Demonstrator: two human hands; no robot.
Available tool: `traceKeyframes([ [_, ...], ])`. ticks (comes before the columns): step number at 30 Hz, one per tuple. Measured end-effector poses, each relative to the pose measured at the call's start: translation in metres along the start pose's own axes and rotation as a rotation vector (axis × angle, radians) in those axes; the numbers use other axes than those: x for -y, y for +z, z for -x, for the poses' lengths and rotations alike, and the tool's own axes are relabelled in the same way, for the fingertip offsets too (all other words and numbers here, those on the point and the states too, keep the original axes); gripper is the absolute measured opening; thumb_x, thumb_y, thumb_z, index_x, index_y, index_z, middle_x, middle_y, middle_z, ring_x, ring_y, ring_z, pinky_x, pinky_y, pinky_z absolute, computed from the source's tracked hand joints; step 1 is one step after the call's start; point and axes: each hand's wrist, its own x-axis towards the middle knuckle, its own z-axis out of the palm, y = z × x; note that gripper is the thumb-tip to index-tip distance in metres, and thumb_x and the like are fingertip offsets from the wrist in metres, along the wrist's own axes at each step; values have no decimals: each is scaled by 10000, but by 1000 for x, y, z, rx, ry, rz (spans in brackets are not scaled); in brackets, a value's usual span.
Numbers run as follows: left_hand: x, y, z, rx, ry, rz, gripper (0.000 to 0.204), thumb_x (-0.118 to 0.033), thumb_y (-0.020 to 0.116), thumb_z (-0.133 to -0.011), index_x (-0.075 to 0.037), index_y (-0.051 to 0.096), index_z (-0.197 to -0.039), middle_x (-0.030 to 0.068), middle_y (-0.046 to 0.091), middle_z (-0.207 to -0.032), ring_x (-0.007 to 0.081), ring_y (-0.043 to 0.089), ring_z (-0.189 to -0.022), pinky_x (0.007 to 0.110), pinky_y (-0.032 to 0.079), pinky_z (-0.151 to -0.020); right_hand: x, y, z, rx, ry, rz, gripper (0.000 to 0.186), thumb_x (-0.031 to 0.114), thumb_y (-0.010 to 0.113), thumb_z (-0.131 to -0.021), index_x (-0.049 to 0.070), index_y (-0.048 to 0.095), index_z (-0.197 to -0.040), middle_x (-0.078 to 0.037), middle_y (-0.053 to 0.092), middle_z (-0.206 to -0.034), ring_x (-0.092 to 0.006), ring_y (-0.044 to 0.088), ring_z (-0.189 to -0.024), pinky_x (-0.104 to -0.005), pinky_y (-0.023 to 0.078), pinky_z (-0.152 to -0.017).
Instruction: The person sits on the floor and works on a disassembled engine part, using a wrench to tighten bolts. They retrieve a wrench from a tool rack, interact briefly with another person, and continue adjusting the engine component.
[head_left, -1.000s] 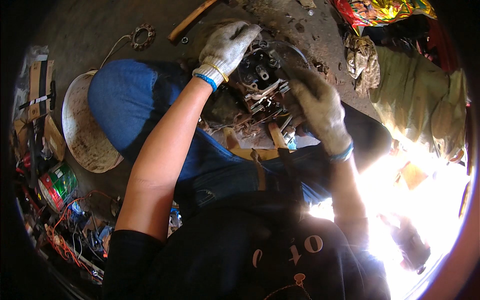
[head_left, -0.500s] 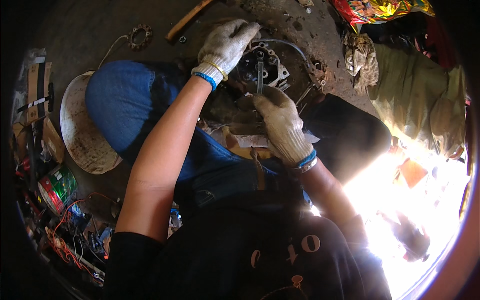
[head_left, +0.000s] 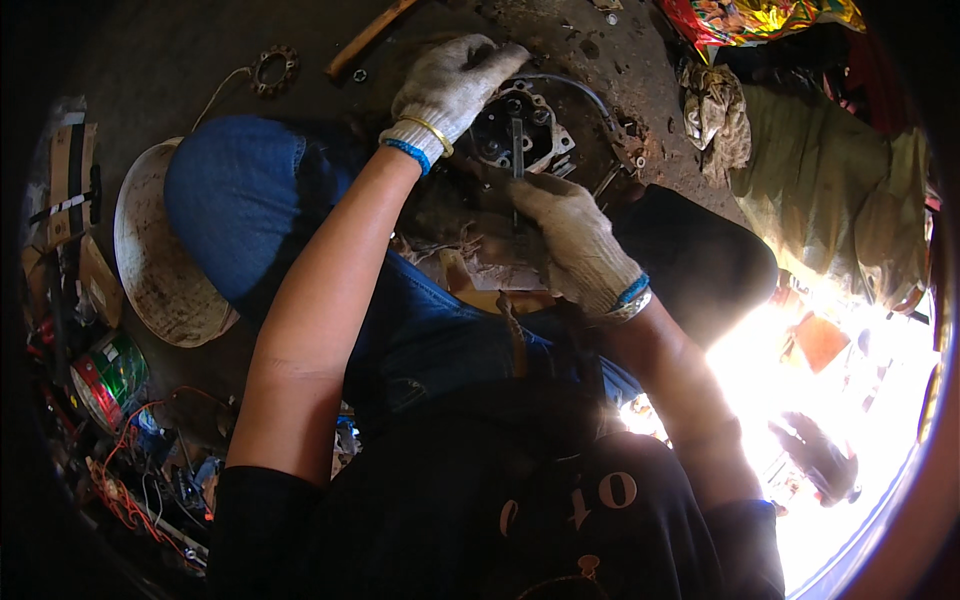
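Note:
A dark metal engine casing (head_left: 549, 152) with an open, bolt-holed rim lies on the ground between my knees. My left hand (head_left: 447, 80), in an off-white knit glove, is closed over its far left edge; the fingertips are partly hidden. My right hand (head_left: 580, 235), gloved alike, is wrapped round a long grey wrench (head_left: 517, 150) on the near side. The wrench's far end lies over the casing's opening. I cannot make out whether it sits on a bolt. Shadow covers the near part of the casing.
A stained white basin (head_left: 150, 260) stands beside my left knee. Beyond lie a wooden handle (head_left: 370, 38), a nut (head_left: 360, 75) and a toothed ring (head_left: 274, 72). A crumpled rag (head_left: 716, 120) lies at right. A green-red can (head_left: 110, 375) and tangled wires are at lower left.
My right hand has shifted slightly right and toward me, its wrist turning, and the wrench has slid a little nearer. My left hand stays at the casing's edge.

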Motion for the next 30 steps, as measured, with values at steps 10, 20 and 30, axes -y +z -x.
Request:
traceKeyframes([
  [10,-4,-3,1,74,-46,51,229,-316,709,-959,-89,714,-927,-64,502,-674,43,403,-604,247,334,-543,42,-52,-8,-101,-102,589,339,221,618,-956,1,650,-1212,-102,730,-912,-137,632,-704,-269,488,-615],
  [20,3,-4,-3,43,40,-69,430,-522,675,-903,-118,741,-1033,72,728,-897,216,673,-815,354,519,-770,66,-62,-18,-232,-279,1201,494,450,633,-887,74,718,-1196,-145,750,-999,-270,721,-899,-383,537,-838],
  [30,7,-4,-5,67,94,131,341,-393,693,-942,-71,739,-1041,2,695,-828,92,589,-741,277,490,-703,61,-76,-36,-173,-373,1224,467,430,638,-906,109,708,-1238,-141,745,-1083,-275,706,-1002,-389,538,-916],
])
